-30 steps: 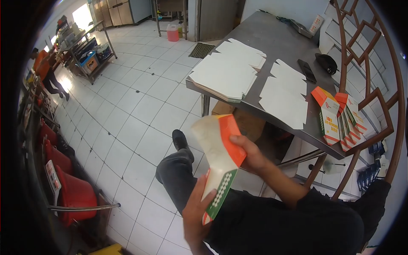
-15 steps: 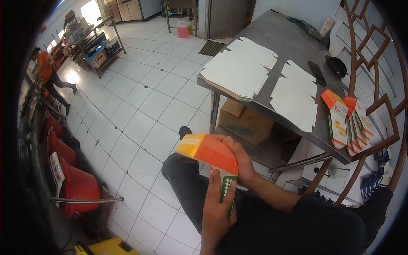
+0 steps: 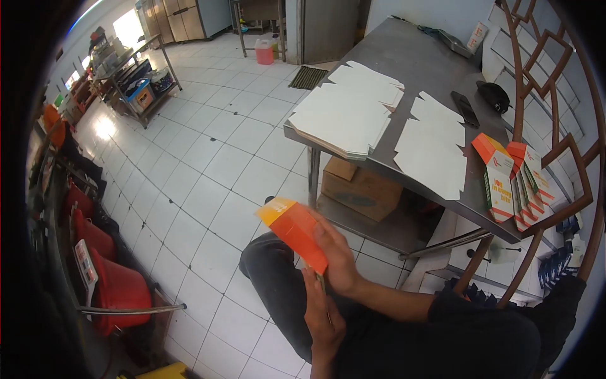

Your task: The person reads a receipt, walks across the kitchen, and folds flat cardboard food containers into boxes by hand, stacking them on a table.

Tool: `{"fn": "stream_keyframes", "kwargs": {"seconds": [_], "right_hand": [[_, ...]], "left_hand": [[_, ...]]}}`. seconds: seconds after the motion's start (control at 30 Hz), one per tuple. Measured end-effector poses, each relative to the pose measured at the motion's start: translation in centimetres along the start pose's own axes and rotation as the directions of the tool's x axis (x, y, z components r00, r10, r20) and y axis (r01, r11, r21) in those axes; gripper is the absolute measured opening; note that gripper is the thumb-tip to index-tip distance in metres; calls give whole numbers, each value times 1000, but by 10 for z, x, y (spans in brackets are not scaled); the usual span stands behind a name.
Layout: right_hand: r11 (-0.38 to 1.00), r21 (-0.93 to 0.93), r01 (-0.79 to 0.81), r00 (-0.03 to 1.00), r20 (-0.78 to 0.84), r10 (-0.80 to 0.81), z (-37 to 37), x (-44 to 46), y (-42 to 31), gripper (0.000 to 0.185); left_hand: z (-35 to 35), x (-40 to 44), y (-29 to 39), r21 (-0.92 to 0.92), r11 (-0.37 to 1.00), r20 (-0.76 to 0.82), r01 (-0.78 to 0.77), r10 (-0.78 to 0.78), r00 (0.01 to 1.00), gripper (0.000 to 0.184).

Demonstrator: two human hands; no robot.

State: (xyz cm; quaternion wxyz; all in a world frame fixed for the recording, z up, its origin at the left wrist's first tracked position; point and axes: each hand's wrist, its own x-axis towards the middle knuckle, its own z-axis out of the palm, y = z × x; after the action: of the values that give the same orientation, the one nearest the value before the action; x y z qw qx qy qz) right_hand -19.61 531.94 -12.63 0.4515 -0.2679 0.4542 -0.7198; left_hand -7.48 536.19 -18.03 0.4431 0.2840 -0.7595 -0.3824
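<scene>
A folded food carton [image 3: 295,235], orange with a yellow end, is held tilted above my knee. My right hand [image 3: 336,258] grips its right side, thumb on the near orange face and the other fingers mostly behind. Below it, my left hand [image 3: 323,319] has its fingers together against the carton's lower end, where a thin edge shows between the hands. The lower part of the carton is largely hidden by my hands. Several printed cartons [image 3: 500,183] lie folded on the table corner to the right.
On the grey metal table [image 3: 420,57] lie a stack of white card blanks [image 3: 344,110], more blanks [image 3: 435,145], a phone [image 3: 465,108] and a black cap [image 3: 494,96]. A cardboard box [image 3: 360,189] sits underneath. Red tubs [image 3: 117,287] stand at left; a person in orange [image 3: 55,129] is beyond.
The carton has turned, so its green-patterned side is out of sight and the orange face shows more. My left hand has shifted lower on it. The person in orange has moved further left.
</scene>
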Motion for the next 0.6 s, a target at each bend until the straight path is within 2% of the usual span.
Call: {"fn": "stream_keyframes", "kwargs": {"seconds": [0.07,0.17,0.27,0.37,0.43,0.5,0.53,0.6], "right_hand": [[1000,-20,-6,1000,-10,5,3,-4,4,62],[999,-33,3,1000,17,-2,6,-6,15,64],[992,-119,31,995,98,-20,10,-12,26,69],[953,-278,122,976,206,-65,12,-20,30,75],[904,-393,167,966,247,-71,11,-26,32,78],[893,-421,159,960,276,-41,5,-23,23,79],[886,-437,159,957,290,-28,1,-18,13,80],[799,-522,299,941,302,-154,-15,-11,-16,75]], "left_hand": [[2,-5,6,-51,992,-10,120,-120,993,50],[-5,-4,2,-28,990,-37,141,-142,989,58],[-1,-15,3,-209,920,-37,332,-347,937,71],[9,-30,-26,-458,867,-54,197,-248,967,88],[25,-35,-26,-548,811,-137,207,-331,934,90],[31,-35,-22,-498,840,-73,215,-288,955,94],[30,-30,-20,-403,893,40,199,-201,979,96],[25,-15,-11,-218,969,277,114,-50,960,100]]}}
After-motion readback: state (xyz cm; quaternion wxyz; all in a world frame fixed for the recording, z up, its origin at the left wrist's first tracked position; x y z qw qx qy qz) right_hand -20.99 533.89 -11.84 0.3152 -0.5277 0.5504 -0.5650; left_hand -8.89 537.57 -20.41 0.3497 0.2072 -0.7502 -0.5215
